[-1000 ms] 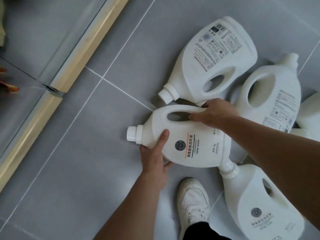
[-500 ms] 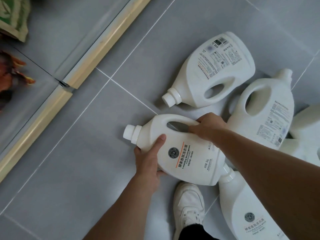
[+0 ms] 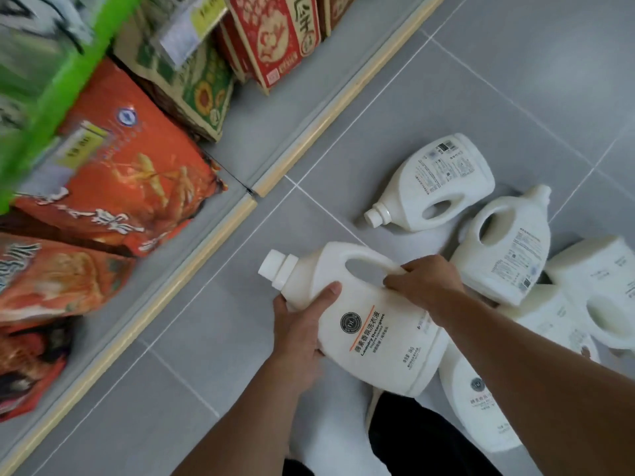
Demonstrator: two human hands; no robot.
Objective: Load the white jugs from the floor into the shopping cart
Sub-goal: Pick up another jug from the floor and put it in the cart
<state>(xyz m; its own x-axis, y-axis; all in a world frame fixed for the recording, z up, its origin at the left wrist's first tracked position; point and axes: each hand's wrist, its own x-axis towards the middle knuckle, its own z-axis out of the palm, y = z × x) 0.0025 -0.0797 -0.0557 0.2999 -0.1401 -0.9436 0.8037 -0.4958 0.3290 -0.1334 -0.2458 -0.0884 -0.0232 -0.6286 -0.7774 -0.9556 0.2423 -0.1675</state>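
Jug (image 3: 371, 324) — white, capped, labelled — both hands holding.

Soft, even daylight with faint shadows under the jugs (image 3: 429, 187). Motion blur smears the shelf goods (image 3: 113, 173) at left; wide-angle edges bend.

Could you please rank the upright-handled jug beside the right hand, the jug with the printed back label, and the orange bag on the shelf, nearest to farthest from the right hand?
From the right hand:
1. Upright-handled jug, just right of it.
2. Back-label jug, beyond it.
3. Orange bag, far left on the shelf.
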